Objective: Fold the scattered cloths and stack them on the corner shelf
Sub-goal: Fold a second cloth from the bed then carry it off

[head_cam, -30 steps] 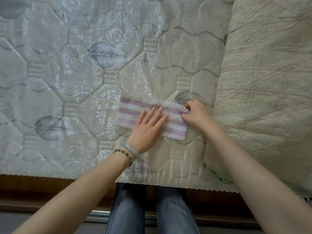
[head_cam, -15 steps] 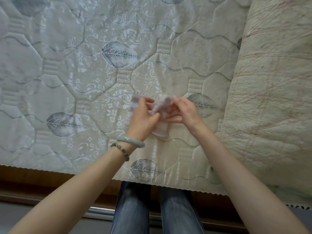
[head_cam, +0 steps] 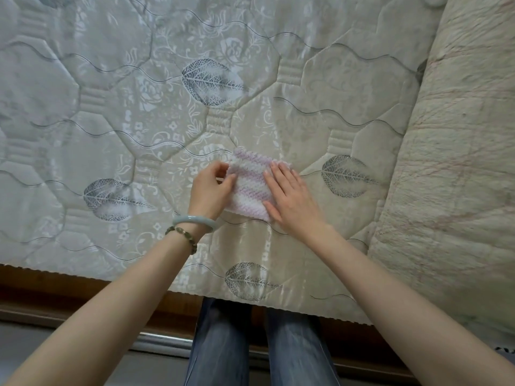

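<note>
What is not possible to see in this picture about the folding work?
Head view, shelf and other cloths: outside the frame.
Cloth, right edge: under the flat right hand.
Cloth, left edge: partly behind the left hand, which pinches it.
Number of folded layers: hidden under the top layer.
Quilt at right: cut off by the frame edge.

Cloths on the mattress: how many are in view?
1. The pink-striped cloth lies on the mattress, left hand pinching its left edge, right hand flat on its right side. Others may lie outside the view.
</note>
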Available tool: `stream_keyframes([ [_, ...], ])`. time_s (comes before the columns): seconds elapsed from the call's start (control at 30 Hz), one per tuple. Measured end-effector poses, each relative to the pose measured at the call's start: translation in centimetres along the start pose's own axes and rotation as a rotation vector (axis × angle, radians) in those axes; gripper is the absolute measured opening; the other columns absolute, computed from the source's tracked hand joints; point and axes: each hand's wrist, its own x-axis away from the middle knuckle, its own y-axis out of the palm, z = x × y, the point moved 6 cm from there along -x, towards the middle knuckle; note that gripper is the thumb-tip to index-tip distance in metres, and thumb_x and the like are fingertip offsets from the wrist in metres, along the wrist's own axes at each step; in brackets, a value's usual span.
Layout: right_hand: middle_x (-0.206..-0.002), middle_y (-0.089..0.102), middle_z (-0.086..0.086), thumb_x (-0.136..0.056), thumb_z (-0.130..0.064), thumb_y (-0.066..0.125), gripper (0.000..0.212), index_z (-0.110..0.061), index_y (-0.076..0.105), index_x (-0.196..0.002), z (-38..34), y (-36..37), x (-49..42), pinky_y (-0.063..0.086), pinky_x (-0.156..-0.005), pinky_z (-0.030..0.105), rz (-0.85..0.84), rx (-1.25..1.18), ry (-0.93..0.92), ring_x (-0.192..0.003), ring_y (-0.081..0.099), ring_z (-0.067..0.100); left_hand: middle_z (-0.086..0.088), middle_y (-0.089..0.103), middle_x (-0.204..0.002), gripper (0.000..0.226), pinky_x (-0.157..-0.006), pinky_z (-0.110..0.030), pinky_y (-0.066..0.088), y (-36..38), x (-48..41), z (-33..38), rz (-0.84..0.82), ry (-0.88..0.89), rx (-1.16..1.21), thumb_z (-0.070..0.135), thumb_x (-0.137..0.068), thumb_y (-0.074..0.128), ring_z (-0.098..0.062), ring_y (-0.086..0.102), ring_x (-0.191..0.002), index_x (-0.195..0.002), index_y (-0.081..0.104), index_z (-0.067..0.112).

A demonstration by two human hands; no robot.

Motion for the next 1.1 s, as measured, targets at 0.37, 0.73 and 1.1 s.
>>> stream_keyframes([
  [0.37, -0.158, 0.002, 0.007, -0.094, -0.062, 0.006, 0.073, -0.015, 0.003, -0.15, 0.5, 3.5, -0.4, -0.001, -0.117, 0.048, -0.071, 0.142, 0.073, -0.145, -0.016, 0.017, -0.005, 0.017, -0.158, 0.067, -0.116, -0.054, 0.01, 3.5, 0.8, -2.1, -0.208, 0.843, -1.068, 0.053, -0.098, 0.023, -0.025, 0.012, -0.146, -0.151, 0.02, 0.012],
  [0.73, -0.127, 0.047, 0.014, -0.084, -0.015, 0.058, 0.043, -0.006, 0.052, -0.126, 1.3, -2.6, 1.9, 0.033, -0.105, 0.034, 0.357, -0.5, 0.458, -0.118, 0.044, 0.025, -0.015, 0.047, -0.134, 0.059, -0.108, -0.043, 0.036, 0.4, 0.6, -1.3, -0.06, 0.217, -0.187, 0.031, -0.089, 0.062, -0.029, 0.045, -0.123, -0.139, 0.04, 0.009],
  [1.1, -0.089, 0.067, 0.012, -0.086, 0.004, 0.059, 0.024, 0.004, 0.059, -0.11, -1.0, 0.8, 1.8, 0.057, -0.056, 0.026, 0.097, -1.782, 1.071, -0.064, 0.068, 0.013, -0.005, 0.057, -0.079, 0.018, -0.065, -0.029, 0.042, 1.7, 1.1, -1.9, -0.211, -0.283, 0.283, 0.027, -0.088, 0.064, -0.02, 0.054, -0.078, -0.084, 0.058, 0.011],
])
